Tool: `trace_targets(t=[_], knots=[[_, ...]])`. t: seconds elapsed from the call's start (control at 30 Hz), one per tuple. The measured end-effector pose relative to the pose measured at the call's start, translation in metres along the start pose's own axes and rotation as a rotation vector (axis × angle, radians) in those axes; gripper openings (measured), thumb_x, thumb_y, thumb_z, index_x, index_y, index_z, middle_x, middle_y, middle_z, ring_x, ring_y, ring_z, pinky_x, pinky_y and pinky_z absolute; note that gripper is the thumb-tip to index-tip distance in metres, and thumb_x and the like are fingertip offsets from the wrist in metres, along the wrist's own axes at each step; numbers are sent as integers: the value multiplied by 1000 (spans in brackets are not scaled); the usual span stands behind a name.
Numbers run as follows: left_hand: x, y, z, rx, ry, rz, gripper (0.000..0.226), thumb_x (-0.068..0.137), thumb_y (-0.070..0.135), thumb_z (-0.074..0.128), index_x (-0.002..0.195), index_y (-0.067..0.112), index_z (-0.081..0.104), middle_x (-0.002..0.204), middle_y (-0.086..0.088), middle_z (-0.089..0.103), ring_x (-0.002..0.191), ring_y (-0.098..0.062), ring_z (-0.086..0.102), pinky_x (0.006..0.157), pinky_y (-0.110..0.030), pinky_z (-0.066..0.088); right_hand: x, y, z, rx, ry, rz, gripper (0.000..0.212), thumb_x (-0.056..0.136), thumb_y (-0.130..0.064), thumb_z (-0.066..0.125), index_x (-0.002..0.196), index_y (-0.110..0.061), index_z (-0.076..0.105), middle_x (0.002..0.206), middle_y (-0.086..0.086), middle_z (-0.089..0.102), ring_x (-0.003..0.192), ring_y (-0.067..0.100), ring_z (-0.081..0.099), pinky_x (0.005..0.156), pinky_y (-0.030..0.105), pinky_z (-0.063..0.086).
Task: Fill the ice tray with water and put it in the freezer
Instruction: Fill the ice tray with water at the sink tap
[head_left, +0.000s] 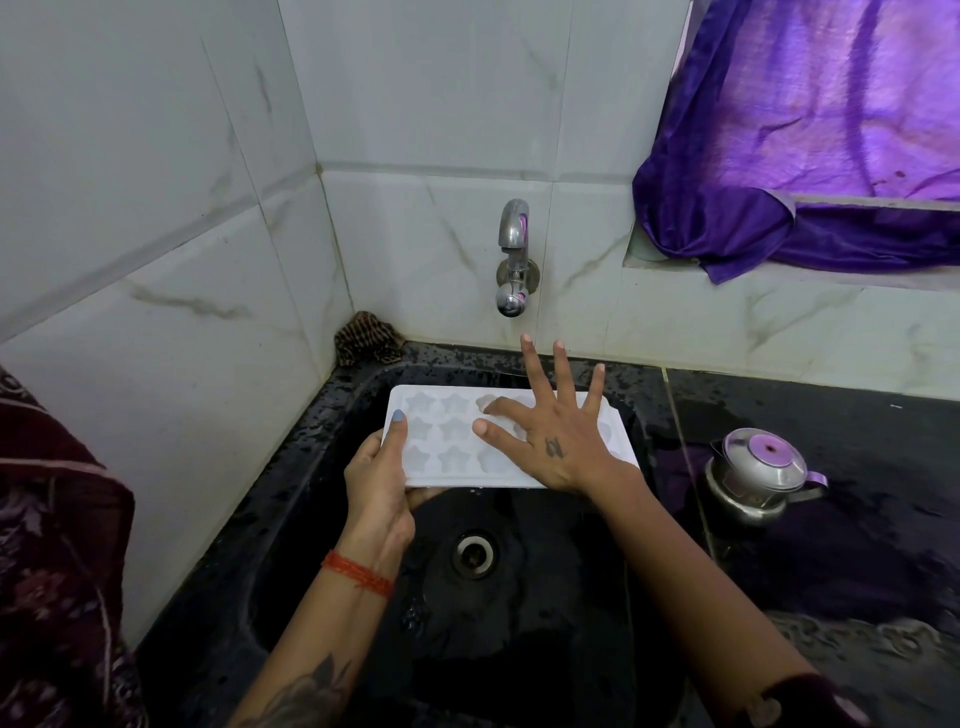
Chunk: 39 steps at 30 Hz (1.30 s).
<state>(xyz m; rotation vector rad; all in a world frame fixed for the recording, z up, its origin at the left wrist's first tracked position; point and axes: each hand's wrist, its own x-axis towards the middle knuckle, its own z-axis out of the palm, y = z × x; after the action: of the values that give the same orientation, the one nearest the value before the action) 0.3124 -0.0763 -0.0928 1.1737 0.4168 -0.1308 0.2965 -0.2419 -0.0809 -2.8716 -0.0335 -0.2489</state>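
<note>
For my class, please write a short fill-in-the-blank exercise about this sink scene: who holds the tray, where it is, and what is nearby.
1. The left hand grips the white ice tray by its ____ end.
2. The tray's moulds are shaped like ____.
3. The right hand, fingers spread, reaches toward the ____ on the wall.
4. On the counter beside the sink stands a steel ____.

Missing words: left; stars; tap; kettle
</note>
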Motion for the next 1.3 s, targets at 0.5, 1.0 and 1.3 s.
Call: trace_targets(t=[0.5,1.0,1.3], knots=[[-3,1,0,5,-13,13,18,92,33,60,89,16,61,93,-7,70,84,-22,68,52,-35,59,-2,-4,0,-101,11,10,69,75,-80,3,124,-54,45,150,-6,-35,133,26,-42,97,62,-30],[-8,2,0,-11,-14,6,18,91,33,60,90,15,61,91,-5,69,79,-20,67,45,-30,56,-6,-3,-1,-143,104,-18,78,72,-80,-4,111,-49,55,153,-4,-28,137,28,-35,101,64,-25],[-7,2,0,-5,-16,4,17,92,33,60,90,15,61,91,-6,70,79,-20,67,45,-31,56,-5,-5,-4,-74,19,8,74,70,-81,-1,120,-54,47,150,-6,-34,133,25,-42,97,60,-31]])
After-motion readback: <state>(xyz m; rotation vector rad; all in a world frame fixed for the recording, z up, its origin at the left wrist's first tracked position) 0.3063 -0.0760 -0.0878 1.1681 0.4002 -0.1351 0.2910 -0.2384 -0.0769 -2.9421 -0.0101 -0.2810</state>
